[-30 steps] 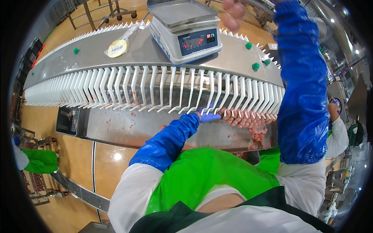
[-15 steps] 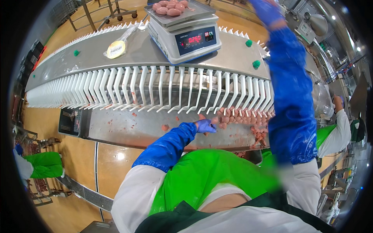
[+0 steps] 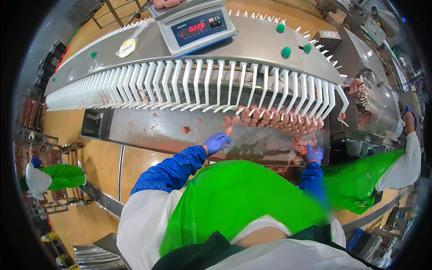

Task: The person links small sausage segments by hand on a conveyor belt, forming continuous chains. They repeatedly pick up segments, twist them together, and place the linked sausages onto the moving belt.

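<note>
My left hand (image 3: pixel 217 143), in a purple glove, is closed over the steel trough. Its fingertips meet the lower end of a pale pink sausage link (image 3: pixel 229 130), which leads up toward the linked sausages (image 3: pixel 274 119) hanging in loops from the white hooks (image 3: pixel 198 83). Farther right, my right hand (image 3: pixel 315 154), gloved the same way, has its fingers spread beside a heap of loose meat scraps and casing (image 3: pixel 300 144). Nothing shows in its grip. Blue sleeves cover both forearms.
A digital scale (image 3: pixel 198 29) with sausages on its pan stands on the conveyor top (image 3: pixel 256 38), near a wrapped yellow-white roll (image 3: pixel 127 47). Meat bits dot the trough (image 3: pixel 148 130). Another person in a green apron (image 3: pixel 373 175) stands at right by a machine (image 3: pixel 378 108).
My right hand has come down from the scale to the scraps in the trough. Sausages on the pan are fewer in view, as the whole view has shifted. My left hand remains low by the link.
</note>
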